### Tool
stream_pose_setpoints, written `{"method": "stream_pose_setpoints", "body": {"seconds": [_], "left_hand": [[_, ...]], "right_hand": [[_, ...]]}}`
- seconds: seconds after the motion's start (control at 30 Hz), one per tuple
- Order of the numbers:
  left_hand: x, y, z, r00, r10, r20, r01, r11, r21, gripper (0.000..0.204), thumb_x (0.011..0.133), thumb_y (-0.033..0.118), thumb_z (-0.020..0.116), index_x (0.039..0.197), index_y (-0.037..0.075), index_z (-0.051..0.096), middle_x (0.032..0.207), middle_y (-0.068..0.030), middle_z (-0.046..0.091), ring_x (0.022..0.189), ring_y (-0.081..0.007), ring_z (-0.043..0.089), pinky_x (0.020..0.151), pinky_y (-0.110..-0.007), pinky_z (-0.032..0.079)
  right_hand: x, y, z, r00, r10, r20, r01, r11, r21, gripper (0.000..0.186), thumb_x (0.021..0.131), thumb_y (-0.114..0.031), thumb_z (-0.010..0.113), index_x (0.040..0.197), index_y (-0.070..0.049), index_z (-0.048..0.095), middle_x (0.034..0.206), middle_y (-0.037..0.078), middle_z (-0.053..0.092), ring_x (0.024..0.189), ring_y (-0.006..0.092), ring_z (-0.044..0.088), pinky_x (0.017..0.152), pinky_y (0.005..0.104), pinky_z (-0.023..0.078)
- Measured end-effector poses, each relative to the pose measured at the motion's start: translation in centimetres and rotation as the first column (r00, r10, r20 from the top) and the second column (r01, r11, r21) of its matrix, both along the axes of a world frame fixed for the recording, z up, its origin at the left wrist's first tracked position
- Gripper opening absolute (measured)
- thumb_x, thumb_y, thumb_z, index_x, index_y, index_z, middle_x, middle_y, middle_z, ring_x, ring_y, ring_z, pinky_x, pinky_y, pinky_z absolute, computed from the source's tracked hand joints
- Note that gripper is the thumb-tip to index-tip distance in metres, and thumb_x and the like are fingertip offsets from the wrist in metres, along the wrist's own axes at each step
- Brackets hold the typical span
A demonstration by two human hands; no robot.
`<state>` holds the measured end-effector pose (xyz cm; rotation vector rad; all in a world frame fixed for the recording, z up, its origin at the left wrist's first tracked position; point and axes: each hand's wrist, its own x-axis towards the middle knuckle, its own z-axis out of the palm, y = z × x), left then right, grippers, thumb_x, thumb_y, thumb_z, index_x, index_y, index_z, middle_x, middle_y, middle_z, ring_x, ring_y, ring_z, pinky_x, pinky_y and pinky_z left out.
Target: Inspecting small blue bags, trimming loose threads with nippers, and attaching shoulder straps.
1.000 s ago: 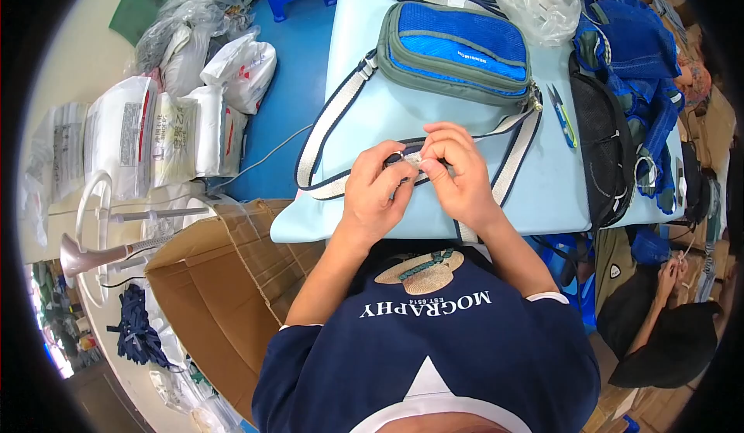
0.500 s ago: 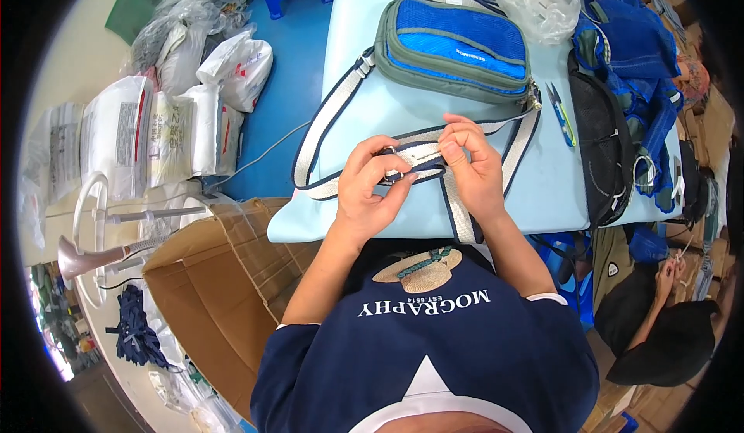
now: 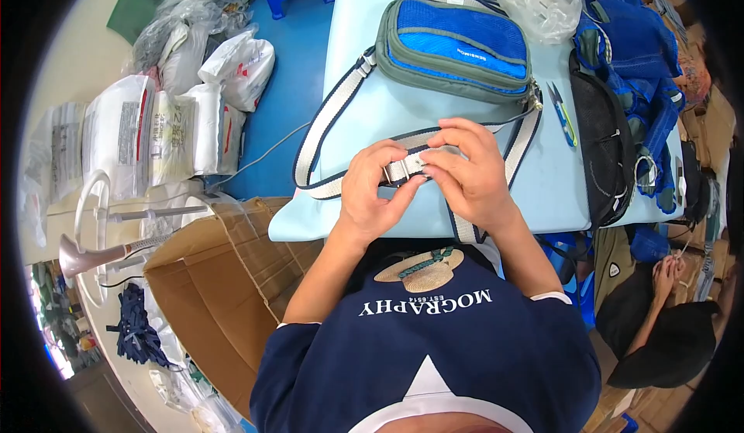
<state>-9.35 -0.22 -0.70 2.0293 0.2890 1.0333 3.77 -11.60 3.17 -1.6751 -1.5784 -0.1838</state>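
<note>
A blue bag with grey-green trim (image 3: 453, 49) lies on the pale blue table. Its white webbing strap with dark edges (image 3: 322, 115) loops toward me from both ends. Over the near part of that loop, my left hand (image 3: 372, 189) is closed on the strap beside a metal slide buckle (image 3: 395, 172). My right hand (image 3: 473, 173) pinches the strap just right of the buckle, thumb and fingers close together. The two hands' fingertips nearly meet, and fingers hide part of the buckle. A strap length hangs at the table's near edge below the right hand.
Thread snips (image 3: 563, 115) lie right of the bag, next to a black mesh bag (image 3: 601, 142) and piled blue bags (image 3: 632, 41). A clear plastic bag (image 3: 536, 3) sits behind. An open cardboard box (image 3: 213, 286) stands at my left. Another person's hands (image 3: 666, 274) show at far right.
My right hand has shifted slightly down and its fingers have curled in at the strap. The buckle and strap have turned, so the white webbing now faces up between my hands.
</note>
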Motion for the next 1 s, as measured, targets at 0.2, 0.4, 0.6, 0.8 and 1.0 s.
{"method": "stream_pose_setpoints", "body": {"seconds": [0.2,0.4,0.6,0.8,1.0], "left_hand": [[0.1,0.0,0.0,1.000,0.015,0.000,-0.015,0.997,0.079,0.044,0.062,0.005,0.078,0.099,0.004,0.054,0.095,-0.0114,0.061,0.087,-0.0280,0.059,0.074,-0.034,0.046],[0.2,0.2,0.0,0.996,0.040,-0.086,-0.031,0.994,0.102,0.044,0.063,0.005,0.077,0.100,0.004,0.054,0.097,-0.0126,0.060,0.087,-0.0271,0.059,0.074,-0.033,0.046],[0.2,0.2,0.0,0.993,0.039,-0.108,-0.026,0.993,0.118,0.044,0.064,0.004,0.076,0.102,0.004,0.054,0.101,-0.0134,0.060,0.089,-0.0257,0.059,0.074,-0.032,0.048],[-0.1,0.2,-0.1,0.994,0.036,-0.103,-0.024,0.993,0.117,0.043,0.064,0.004,0.076,0.102,0.004,0.054,0.101,-0.0138,0.059,0.090,-0.0260,0.059,0.075,-0.032,0.048],[0.1,0.3,-0.2,0.997,0.035,-0.066,-0.026,0.991,0.130,0.043,0.064,0.004,0.076,0.101,0.004,0.054,0.100,-0.0134,0.060,0.089,-0.0260,0.059,0.074,-0.032,0.048]], "right_hand": [[-0.3,0.6,-1.2,0.994,-0.013,0.105,0.013,1.000,0.001,0.015,0.070,0.000,0.064,0.082,-0.004,0.055,0.093,0.010,0.056,0.103,0.0328,0.054,0.085,0.0420,0.040],[-0.3,0.9,-3.1,0.966,0.031,-0.257,-0.029,1.000,0.009,0.009,0.077,0.000,0.056,0.083,-0.003,0.050,0.089,0.012,0.054,0.103,0.0331,0.051,0.089,0.0406,0.039],[-0.3,0.5,-4.2,0.697,0.171,-0.696,-0.172,0.983,0.069,0.012,0.094,-0.009,0.043,0.085,-0.003,0.048,0.091,0.007,0.052,0.107,0.0238,0.049,0.091,0.0344,0.037],[0.2,-0.3,-3.1,0.519,0.097,-0.849,-0.093,0.994,0.057,0.017,0.095,-0.010,0.042,0.099,0.000,0.054,0.105,0.011,0.054,0.107,0.0191,0.050,0.093,0.0315,0.037],[-0.5,-0.3,-2.4,0.900,-0.006,-0.435,0.002,1.000,-0.010,0.026,0.078,0.001,0.061,0.103,0.001,0.057,0.106,0.014,0.056,0.102,0.0237,0.053,0.089,0.0325,0.040]]}}
